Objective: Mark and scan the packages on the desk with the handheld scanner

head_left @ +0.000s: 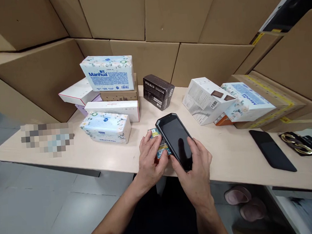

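Observation:
A dark rugged smartphone (176, 131) with a black, glossy screen tilts over the front edge of the table. My right hand (195, 169) is closed around its lower end, fingers along the right side and thumb at the lower left. Just left of the phone, a small green, yellow and red printed packet (162, 148) lies at the table's edge. My left hand (150, 158) grips this packet, fingers over its top and thumb at its lower part. The phone's left side covers part of the packet, and my fingers hide more of it.
Manhua tissue packs (105, 126) and white boxes (112, 107) stand at the left. Behind the phone is a dark brown box (158, 92). A white box (207, 101), another black phone (272, 151) and gold-coloured rings (298, 143) are rightward. Cardboard cartons (144, 60) wall the back.

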A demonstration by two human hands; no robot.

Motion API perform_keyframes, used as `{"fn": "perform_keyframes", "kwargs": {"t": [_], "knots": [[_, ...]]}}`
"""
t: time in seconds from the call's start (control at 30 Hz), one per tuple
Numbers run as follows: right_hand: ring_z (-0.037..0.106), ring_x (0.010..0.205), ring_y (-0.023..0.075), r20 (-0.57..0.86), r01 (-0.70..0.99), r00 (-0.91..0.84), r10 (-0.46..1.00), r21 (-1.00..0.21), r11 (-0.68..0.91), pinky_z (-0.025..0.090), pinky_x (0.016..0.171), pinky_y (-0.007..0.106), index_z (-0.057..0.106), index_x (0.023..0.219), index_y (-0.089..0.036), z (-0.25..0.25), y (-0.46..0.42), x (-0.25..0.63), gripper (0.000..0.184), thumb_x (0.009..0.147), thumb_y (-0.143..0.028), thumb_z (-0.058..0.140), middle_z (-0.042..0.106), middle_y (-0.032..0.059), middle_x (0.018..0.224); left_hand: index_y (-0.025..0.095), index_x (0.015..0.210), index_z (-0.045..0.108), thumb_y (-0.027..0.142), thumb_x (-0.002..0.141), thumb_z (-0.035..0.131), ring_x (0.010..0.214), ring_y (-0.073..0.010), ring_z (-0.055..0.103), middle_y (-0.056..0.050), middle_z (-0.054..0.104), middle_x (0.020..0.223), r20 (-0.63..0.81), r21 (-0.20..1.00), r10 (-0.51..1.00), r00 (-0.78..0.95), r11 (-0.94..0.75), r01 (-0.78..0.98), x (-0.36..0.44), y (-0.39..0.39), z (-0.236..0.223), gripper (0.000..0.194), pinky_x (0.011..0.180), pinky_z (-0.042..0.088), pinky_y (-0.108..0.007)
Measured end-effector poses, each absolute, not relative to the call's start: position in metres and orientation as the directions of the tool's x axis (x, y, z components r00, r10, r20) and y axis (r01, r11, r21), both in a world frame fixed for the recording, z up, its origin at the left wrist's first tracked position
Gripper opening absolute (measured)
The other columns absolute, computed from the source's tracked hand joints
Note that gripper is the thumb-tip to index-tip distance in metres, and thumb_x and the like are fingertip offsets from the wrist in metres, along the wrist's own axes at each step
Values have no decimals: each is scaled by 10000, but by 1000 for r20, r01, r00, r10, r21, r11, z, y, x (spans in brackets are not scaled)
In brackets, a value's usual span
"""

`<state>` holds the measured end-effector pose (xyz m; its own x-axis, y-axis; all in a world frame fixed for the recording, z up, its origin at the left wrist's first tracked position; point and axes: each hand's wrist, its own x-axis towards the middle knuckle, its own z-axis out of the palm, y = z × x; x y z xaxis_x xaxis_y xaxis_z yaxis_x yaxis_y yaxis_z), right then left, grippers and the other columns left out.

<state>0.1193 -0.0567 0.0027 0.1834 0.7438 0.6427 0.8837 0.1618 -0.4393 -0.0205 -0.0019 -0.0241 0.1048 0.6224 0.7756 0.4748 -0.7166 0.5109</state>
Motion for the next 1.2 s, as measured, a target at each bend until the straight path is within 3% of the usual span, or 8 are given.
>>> {"fn": "perform_keyframes", "kwargs": {"t": [1.2], "knots": [[508, 1244, 345, 634, 892, 175, 753, -425, 151, 460, 1005, 586, 361, 1512, -211, 6, -57, 119, 715, 903, -437, 659, 514, 201, 1360, 243, 1470, 489, 152, 912, 609, 1372, -316, 536, -132, 687, 1275, 787, 496, 610, 96, -717, 490, -20, -1, -20, 578, 1092, 487, -555]]}}
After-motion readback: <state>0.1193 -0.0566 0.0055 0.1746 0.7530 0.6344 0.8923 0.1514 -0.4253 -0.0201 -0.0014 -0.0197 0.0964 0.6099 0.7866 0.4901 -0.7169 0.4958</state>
